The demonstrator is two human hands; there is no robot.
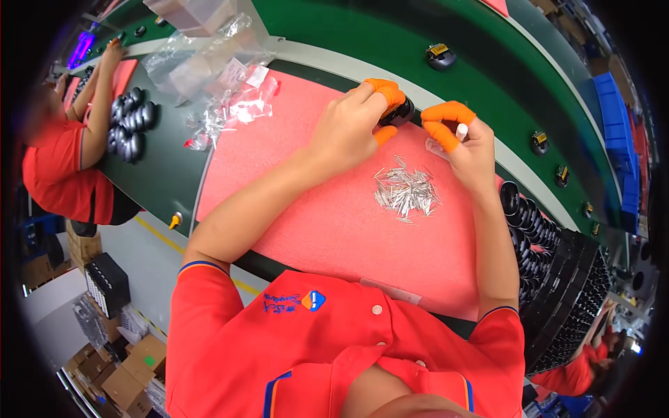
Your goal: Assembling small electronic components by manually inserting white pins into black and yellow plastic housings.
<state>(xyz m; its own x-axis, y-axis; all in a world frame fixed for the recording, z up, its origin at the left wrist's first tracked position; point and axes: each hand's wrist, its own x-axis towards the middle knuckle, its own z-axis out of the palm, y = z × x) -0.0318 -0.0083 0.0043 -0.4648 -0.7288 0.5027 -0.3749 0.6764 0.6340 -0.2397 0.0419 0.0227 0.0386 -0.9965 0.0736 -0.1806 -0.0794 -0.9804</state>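
My left hand (355,122), with orange finger cots, is closed around a small black rounded housing (400,113) at the far edge of the pink mat. Fingers cover part of the housing. Just to its right, my right hand (468,143), also in orange finger cots, pinches a slim stick with a white end (462,130); the rest of the stick is hidden by the fingers. Between my forearms a loose pile of thin silvery pins (408,191) lies on the pink foam mat (313,230).
Clear plastic bags (240,97) lie at the mat's far left corner. Beyond runs a green conveyor (362,35) carrying black rounded units with yellow parts (440,56). Stacked black trays (568,292) stand at right. A co-worker in red (63,160) works at left near black shells (130,125).
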